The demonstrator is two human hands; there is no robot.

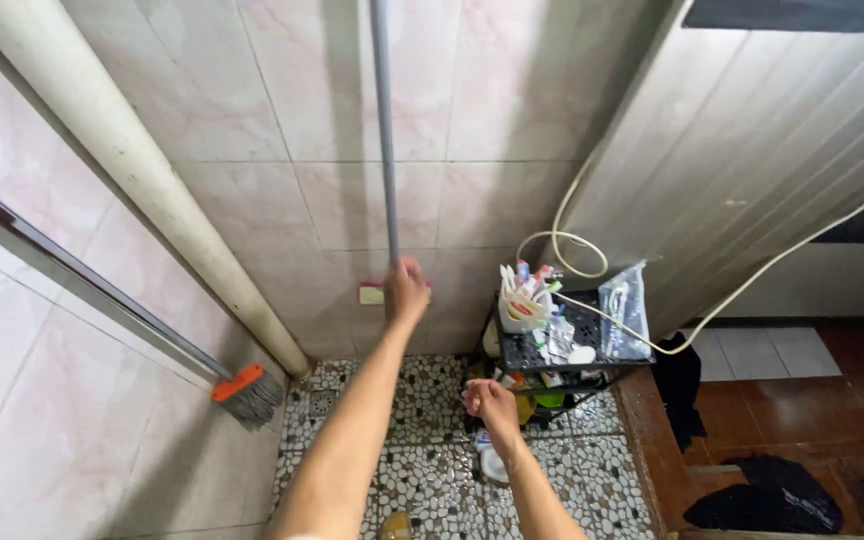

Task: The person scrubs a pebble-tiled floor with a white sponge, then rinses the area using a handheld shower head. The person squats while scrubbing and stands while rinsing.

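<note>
— Grey metal pole (384, 130): state its position and long axis.

— Long axis runs nearly vertical along the tiled wall (252, 120). Upper end leaves the top of the frame; lower end sits at the left hand (408, 290), just above the wall's base. A small pink and pale pad (372, 294) lies against the tile at that lower end.

— Grip state, left hand?

— Fingers curl around the pole's lower end, arm extended straight out toward the wall. Closed hold on the pole.

— Right hand (490, 405)?

— Lower, over the pebble floor (432, 470), just in front of the black rack (562, 350). Fingers are bent inward; whether they pinch anything cannot be told from this view.

— Edges and open room?

— To the left: a thick cream pipe (122, 160) slants down the wall into the corner, and a broom (242, 392) with an orange collar leans there, bristles at the floor edge. To the right: the rack, loaded with a white cup of brushes (522, 300) and a clear bag (624, 310), stands near the pole. A pale cord (572, 245) loops over the rack. Bare tile lies between pipe and pole; the gap from pole to rack is narrower. Floor below the left arm is open pebble surface, with a drain (322, 402) near the corner.
</note>
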